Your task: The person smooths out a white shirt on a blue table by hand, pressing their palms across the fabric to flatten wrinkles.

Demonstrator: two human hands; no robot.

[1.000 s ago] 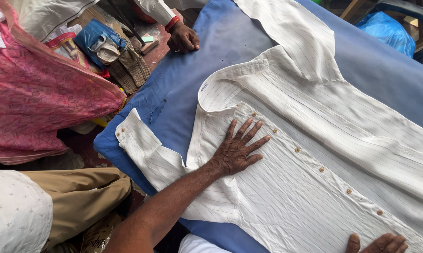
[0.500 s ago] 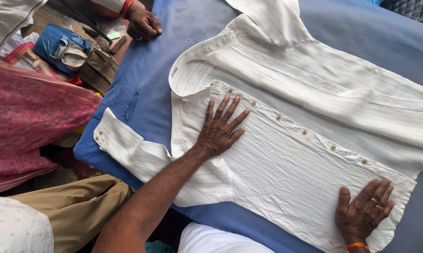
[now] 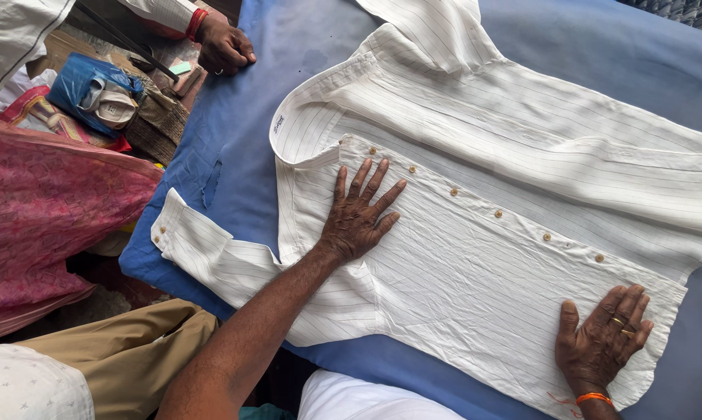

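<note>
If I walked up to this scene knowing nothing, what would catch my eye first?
A white striped shirt spread flat across a blue padded table. The left hand presses open-palmed near its collar, and the right hand, wearing rings, rests on the hem. At the far left, another person's hand rests beside a pink cloth bundle.

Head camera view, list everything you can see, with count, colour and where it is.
shirt: one, white with fine stripes, spread flat on the blue cloth, buttons along the front
blue cloth: one, covers the work surface
pink fabric: one pile, far left
blue bag: one, upper left
another person's hand: one, red bangle, top left
left hand: flat on the shirt below the collar
right hand: flat on the shirt hem, rings, orange wrist thread
</note>
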